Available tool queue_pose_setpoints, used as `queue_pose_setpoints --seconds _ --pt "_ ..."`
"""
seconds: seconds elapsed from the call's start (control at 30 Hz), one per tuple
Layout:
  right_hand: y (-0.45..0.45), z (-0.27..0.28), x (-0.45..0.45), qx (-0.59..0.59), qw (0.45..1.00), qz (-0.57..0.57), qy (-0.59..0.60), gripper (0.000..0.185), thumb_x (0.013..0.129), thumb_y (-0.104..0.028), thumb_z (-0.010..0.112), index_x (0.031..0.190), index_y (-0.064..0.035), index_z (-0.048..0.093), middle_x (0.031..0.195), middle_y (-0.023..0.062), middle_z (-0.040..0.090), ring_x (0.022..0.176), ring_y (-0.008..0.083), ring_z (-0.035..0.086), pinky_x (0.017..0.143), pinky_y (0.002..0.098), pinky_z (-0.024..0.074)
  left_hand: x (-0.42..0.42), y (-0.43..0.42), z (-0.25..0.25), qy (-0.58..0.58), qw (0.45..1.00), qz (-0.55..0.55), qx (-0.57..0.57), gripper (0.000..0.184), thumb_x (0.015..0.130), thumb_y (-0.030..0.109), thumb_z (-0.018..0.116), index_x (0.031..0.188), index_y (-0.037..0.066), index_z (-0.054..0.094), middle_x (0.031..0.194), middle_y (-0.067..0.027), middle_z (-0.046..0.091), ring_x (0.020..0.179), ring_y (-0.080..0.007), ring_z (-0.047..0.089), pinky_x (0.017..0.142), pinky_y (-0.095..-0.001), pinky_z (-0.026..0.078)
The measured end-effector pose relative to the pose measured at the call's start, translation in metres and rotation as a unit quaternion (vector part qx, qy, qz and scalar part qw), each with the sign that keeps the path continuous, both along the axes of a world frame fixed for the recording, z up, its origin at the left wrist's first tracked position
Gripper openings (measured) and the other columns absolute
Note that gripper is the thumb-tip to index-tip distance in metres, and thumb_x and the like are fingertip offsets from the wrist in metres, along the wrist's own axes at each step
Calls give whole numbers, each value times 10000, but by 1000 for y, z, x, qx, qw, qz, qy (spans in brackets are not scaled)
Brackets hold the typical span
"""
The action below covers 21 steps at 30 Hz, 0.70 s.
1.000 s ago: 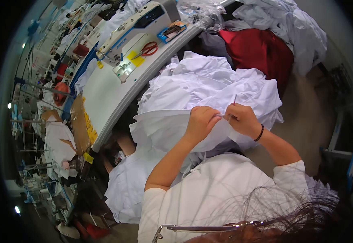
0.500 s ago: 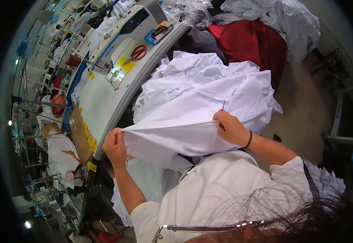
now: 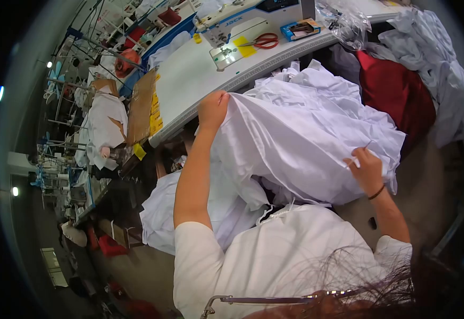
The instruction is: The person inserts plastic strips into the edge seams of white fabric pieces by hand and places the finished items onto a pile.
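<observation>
My left hand [image 3: 214,110] is closed on a corner of white cloth [image 3: 282,141], lifting it beside the edge of the sewing table. The cloth hangs in folds from there across the white pile and toward my lap. On the right, my right hand [image 3: 367,171] is closed over the cloth with a thin reddish stick-like thing [image 3: 368,144] poking up from its fingers; its kind is too small to tell. Whether those fingers also pinch the cloth I cannot tell. More white fabric [image 3: 189,207] lies over my lap.
A sewing machine [image 3: 242,26] stands on the table [image 3: 184,87], with red-handled scissors [image 3: 265,41] and a small blue box [image 3: 301,30] nearby. Clear plastic [image 3: 349,24] sits at the table's end. Red cloth [image 3: 394,95] and white garments [image 3: 428,69] are heaped at the right.
My left hand has risen toward the table edge, pulling the cloth corner up. My right hand has moved away from it; the cloth between is now looser and folded. The camera view has turned left.
</observation>
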State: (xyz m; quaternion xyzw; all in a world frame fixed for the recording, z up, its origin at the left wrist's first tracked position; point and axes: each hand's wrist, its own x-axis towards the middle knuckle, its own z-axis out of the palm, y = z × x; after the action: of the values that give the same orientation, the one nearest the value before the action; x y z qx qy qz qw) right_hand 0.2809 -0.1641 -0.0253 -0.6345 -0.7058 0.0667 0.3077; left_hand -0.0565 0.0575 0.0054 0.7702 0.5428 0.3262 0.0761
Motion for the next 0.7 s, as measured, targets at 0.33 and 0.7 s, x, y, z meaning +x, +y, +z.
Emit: queue_pose_setpoints --seconds 0.33,0.7 --pt "25 -97 -168 109 980 165 -10 244 586 -145 645 743 -81 470 718 80 499 677 241 497 584 344 394 6 -2 7 7 1000 0 -29 161 757 207 547 766 55 600 730 -134 589 692 -308 561 629 -362 439" --pt "-75 -93 -57 14 969 -181 169 116 697 20 498 789 -50 499 782 164 517 690 354 525 581 400 436 -11 -10 3 -28 999 -20 -16 157 770 169 562 795 19 599 741 -133 601 677 -269 574 637 -322 441"
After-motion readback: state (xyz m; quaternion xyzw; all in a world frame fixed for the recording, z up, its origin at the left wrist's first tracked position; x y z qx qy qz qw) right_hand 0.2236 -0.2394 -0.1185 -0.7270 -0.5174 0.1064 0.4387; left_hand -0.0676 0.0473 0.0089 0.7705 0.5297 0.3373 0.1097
